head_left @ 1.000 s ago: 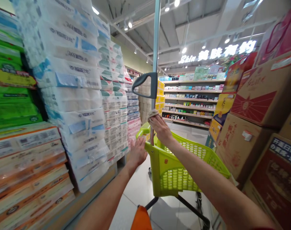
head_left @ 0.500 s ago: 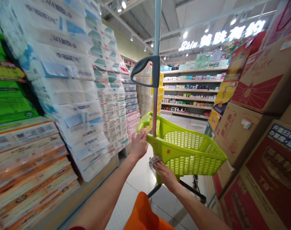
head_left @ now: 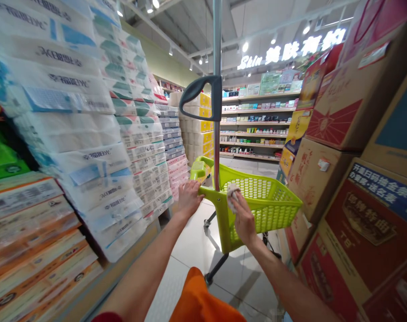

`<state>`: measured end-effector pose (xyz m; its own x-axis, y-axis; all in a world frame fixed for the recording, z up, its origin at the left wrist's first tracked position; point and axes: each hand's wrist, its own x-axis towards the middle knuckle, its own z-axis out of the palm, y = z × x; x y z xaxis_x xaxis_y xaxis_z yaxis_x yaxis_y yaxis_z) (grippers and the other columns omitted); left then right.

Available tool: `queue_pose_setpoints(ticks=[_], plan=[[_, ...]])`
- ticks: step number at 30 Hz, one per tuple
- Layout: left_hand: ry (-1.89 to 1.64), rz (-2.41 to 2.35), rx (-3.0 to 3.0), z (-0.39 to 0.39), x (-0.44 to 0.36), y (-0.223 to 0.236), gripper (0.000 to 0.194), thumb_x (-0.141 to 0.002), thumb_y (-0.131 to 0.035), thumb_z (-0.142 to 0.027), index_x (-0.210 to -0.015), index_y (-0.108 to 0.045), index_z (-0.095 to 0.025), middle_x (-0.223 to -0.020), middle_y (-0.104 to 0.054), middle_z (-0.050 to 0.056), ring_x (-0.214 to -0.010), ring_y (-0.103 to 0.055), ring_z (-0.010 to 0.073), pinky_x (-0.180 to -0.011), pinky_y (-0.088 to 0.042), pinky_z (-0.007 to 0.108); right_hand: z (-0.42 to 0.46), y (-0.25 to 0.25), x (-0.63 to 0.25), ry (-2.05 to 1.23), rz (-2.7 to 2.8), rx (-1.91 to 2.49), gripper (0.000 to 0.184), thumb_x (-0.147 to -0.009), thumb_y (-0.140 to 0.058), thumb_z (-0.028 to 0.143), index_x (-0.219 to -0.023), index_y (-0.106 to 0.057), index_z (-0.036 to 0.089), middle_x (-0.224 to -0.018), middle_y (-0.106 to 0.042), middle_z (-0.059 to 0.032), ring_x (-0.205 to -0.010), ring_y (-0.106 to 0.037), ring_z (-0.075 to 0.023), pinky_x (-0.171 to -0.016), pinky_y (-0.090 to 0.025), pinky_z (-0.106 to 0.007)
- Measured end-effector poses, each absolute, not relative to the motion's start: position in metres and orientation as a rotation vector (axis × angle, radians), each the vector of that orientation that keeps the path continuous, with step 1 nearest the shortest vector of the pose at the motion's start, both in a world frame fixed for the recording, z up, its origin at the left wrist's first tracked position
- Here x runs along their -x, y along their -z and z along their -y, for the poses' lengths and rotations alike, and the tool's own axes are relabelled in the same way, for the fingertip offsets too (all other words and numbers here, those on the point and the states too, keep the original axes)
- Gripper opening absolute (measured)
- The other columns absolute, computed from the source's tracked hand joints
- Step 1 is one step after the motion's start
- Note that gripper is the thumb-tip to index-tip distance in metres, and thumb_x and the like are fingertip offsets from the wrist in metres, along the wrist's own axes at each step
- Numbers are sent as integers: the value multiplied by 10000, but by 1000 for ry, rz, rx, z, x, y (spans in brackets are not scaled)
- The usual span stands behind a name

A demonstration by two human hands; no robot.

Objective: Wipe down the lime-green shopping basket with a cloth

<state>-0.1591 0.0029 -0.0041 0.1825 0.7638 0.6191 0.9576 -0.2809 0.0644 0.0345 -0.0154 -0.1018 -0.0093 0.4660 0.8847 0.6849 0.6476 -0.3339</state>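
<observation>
left hand (head_left: 189,200): open, resting on cart frame | right hand (head_left: 244,219): pinching cloth (head_left: 232,197) against lime-green shopping cart (head_left: 220,210), in front of person | overhead "Skin" sign (head_left: 249,62)

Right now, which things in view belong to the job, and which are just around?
In use: right hand holding a cloth; left hand on the green shopping cart.

Just around: stacked toilet paper; cardboard boxes; store shelves.
</observation>
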Motion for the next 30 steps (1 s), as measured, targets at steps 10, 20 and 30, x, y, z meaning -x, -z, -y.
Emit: queue_pose_setpoints(ticks=[10,20,30], plan=[[923,1570,2139,22,104,11,338,-737,-612,-324,-1054,-536,-234,-1105,-591,57,-1054,-472,251,-875,-330,411,-5,94,-98,76,1547,1222,482,-723,-346,22,-1104,-605,162,-1232,-542,-96,-1188,-457,-211,-1007,-387,-438],[971,1358,2466,21,73,2,452,-741,-592,-397,-1129,-492,-190,-1190,-564,84,-1128,-464,241,-964,-289,415,34,37,-103,111,1651,1100,419,-729,-369,53,-1013,-652,175,-1111,-619,-82,-1085,-534,-195,-975,-412,-394],[1015,1398,2452,23,34,-6,346,-749,-564,-435,-994,-551,-191,-1088,-615,83,-1034,-527,239,-873,-335,424,54,0,-107,32,1762,1102,444,-685,-352,38,-995,-639,175,-1083,-635,-72,-1039,-564,-176,-934,-436,-351]])
